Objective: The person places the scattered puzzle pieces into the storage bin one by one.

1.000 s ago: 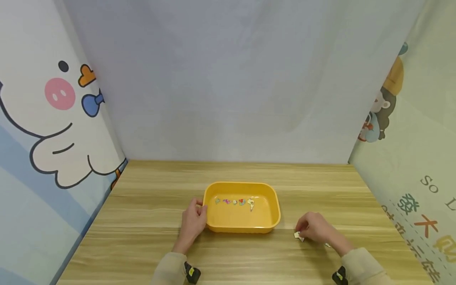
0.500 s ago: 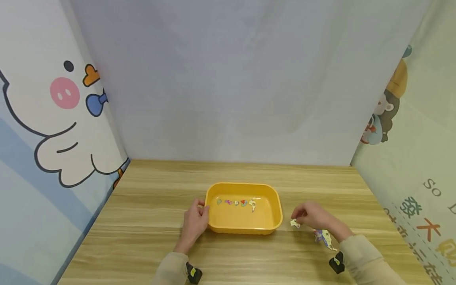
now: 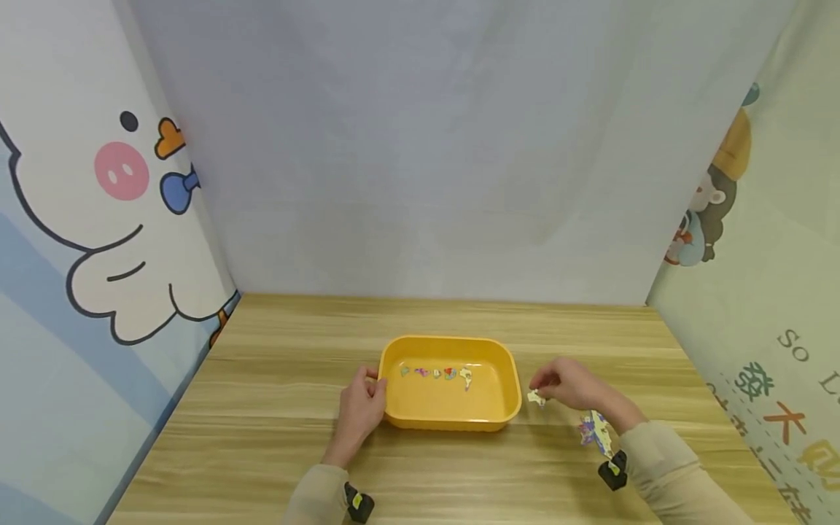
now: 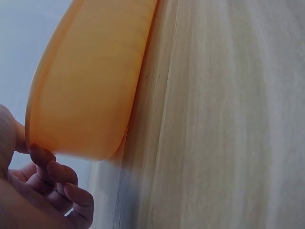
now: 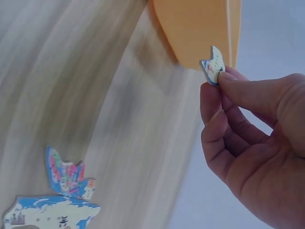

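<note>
A yellow plastic bin (image 3: 449,421) stands on the table, several small coloured flat pieces (image 3: 466,377) lying in a row inside it. At its left end my left hand (image 3: 362,405) grips the rim, thumb and fingertips on either side of the wall (image 4: 90,86). Just off the bin's right end, my right hand (image 3: 572,385) pinches a small cream puzzle piece (image 5: 214,67) with blue edges and map-like print between thumb and fingers. Below that hand, a cream-and-blue map piece (image 5: 52,212) and a pink-and-blue one (image 5: 69,176) lie on the table, touching or nearly so.
The wood-grain table (image 3: 295,343) ends at a plain pale curtain (image 3: 420,160) behind. Printed cloths hang at the left (image 3: 39,292) and the right (image 3: 755,277). A small black device (image 3: 613,470) sits at my right wrist, partly covering the map pieces' lower end.
My right hand has carried the small puzzle piece leftward and up toward the bin, uncovering the map pieces on the table. The left hand keeps its grip on the rim.
</note>
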The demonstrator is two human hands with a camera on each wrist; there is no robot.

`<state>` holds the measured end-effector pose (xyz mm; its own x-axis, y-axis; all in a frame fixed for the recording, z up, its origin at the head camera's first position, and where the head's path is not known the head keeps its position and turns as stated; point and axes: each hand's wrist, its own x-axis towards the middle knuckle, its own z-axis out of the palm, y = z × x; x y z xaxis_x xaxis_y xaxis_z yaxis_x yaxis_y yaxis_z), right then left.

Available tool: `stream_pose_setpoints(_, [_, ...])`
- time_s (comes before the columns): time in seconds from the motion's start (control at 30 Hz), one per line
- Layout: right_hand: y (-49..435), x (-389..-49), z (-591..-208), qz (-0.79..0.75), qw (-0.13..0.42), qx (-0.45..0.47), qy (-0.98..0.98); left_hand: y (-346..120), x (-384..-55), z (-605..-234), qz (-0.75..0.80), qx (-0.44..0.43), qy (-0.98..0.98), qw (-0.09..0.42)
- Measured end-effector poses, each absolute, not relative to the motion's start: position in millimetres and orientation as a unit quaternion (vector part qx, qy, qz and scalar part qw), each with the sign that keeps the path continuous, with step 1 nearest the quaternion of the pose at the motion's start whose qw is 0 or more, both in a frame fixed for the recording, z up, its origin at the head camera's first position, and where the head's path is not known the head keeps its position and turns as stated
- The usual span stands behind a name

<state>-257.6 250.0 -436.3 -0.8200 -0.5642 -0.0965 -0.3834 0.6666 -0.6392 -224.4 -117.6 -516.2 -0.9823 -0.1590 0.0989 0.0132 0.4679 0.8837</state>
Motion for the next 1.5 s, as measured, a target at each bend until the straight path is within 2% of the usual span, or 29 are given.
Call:
stream_pose_setpoints(0.97, [218.7,-281.4,-413.1,-0.282,0.117,-0.273,0.912,-119.1,-226.7,-517.1,-0.52,0.037,-0.848,0.094])
stream_pose_setpoints(1.5, [185.7,-294.9,-410.3,-0.253,0.113,-0.269,0.922,-118.1,-225.2,-518.5,-0.521,0.033,-0.847,0.098])
